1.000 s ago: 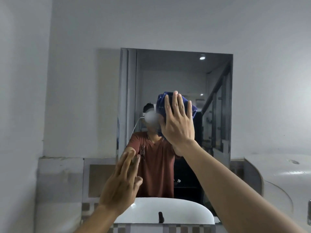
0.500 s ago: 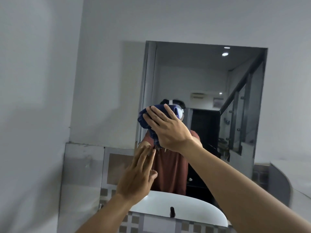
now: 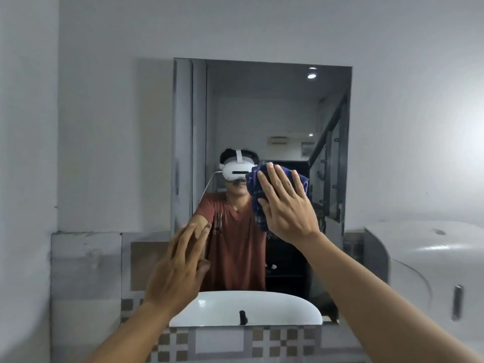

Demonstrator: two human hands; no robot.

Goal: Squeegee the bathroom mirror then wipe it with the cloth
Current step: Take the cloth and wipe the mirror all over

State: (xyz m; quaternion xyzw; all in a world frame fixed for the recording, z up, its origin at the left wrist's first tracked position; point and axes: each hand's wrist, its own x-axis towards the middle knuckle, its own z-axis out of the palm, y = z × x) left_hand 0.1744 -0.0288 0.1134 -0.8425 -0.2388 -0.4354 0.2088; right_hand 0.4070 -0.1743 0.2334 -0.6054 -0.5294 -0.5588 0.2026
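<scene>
Head | right hand (image 3: pixel 284 205) flat on crumpled blue cloth (image 3: pixel 258 187) | rectangular mirror (image 3: pixel 262 113)

Frameless rectangular wall mirror (image 3: pixel 262 113), crumpled dark blue cloth (image 3: pixel 255 189) pressed against its centre

Cloth (image 3: pixel 255 188) under my right hand (image 3: pixel 284 208) is dark navy blue with a faint lighter check. Mirror (image 3: pixel 262 106) above that grip shows grey-white walls and a black stair rail. Reflected shirt (image 3: pixel 235 244) left of the cloth is rust brown; headset (image 3: pixel 237 171) is white. Below my hands, the basin (image 3: pixel 246 309) reflection is white, with a black tap (image 3: pixel 243 317). The tile band (image 3: pixel 180 341) underneath is a brown, grey and white checker. Wall (image 3: pixel 262 24) is pale grey.
</scene>
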